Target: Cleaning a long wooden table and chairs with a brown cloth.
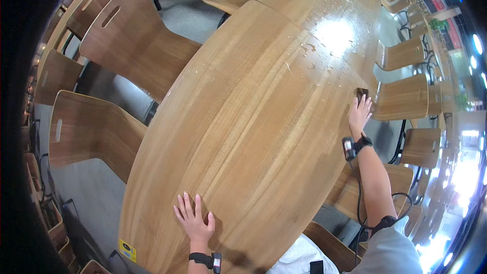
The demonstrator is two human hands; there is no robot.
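Note:
My right hand (pixel 359 113) reaches out over the right edge of a long wooden table (pixel 236 121), its fingers on a small dark brown block or pad (pixel 362 93) that lies against the tabletop. The kind of pad cannot be made out. My left hand (pixel 195 220) rests flat on the near left part of the table with its fingers spread, holding nothing. Droplets and small puddles of liquid (pixel 310 47) lie on the far part of the tabletop, around a bright glare. Both wrists wear black straps with small devices.
Bent-plywood chairs stand along both sides, such as one at the upper left (pixel 133 42), one at the left (pixel 91 129) and one at the right (pixel 403 97). A yellow sticker (pixel 127 250) marks the near left table corner. A black cable (pixel 358 198) hangs along my right arm.

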